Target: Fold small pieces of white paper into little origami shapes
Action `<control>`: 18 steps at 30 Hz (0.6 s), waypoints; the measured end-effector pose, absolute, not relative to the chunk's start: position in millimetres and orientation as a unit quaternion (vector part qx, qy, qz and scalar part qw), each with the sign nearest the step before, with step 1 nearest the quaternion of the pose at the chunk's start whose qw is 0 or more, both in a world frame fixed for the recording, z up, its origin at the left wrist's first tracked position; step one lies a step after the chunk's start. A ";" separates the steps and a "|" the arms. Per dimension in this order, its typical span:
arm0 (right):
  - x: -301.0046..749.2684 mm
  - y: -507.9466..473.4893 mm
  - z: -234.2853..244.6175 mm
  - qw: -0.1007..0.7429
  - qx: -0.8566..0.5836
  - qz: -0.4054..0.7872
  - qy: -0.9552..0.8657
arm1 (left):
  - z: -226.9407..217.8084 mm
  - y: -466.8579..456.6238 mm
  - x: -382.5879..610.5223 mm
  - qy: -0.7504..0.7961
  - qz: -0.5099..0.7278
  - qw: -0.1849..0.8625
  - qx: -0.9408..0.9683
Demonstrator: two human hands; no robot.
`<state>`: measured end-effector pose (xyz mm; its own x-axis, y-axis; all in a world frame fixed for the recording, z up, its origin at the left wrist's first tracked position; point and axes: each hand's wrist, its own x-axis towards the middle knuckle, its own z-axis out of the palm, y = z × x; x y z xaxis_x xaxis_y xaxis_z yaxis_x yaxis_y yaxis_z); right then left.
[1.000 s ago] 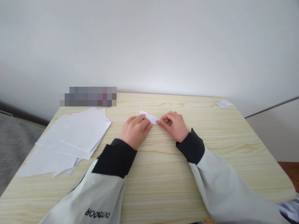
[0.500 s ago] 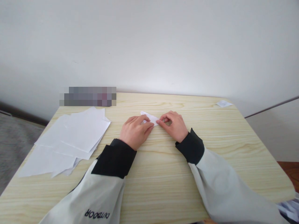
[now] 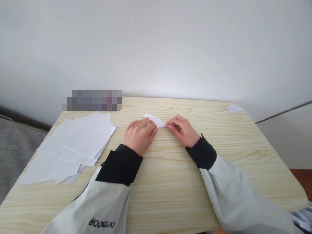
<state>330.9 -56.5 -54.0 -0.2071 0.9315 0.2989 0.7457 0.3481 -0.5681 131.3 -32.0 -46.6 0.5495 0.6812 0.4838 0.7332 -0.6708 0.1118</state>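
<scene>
A small folded piece of white paper point(image 3: 158, 123) lies between my hands near the middle of the table. My left hand point(image 3: 140, 135) is closed on its near left side, thumb and forefinger together at the edge and covering part of it. At the paper's right tip, my right hand point(image 3: 182, 130) pinches with thumb and forefinger. The paper's upper left corner shows beyond my left fingers.
Several loose white sheets point(image 3: 80, 139) overlap on the left of the wood-grain table point(image 3: 165, 195). Behind them sits a blurred-out dark object point(image 3: 94, 101). A small folded white paper piece point(image 3: 234, 108) lies at the far right corner. A white wall point(image 3: 156, 48) rises behind the table.
My right hand has shifted slightly right, still at the paper's tip. My left thumb has drawn back a little toward the forefinger, and the paper's near edge looks slightly raised.
</scene>
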 end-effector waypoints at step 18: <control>318.1 -55.4 -61.5 0.297 -0.633 0.079 -0.710 | -47.4 -32.5 132.6 -0.375 -0.237 0.026 -0.896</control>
<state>318.1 -55.4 -61.5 -0.0216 0.9464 0.3224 0.8530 0.1857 -0.4878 132.6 -32.5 -47.4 0.6063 0.6603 0.4431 0.6845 -0.7170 0.1319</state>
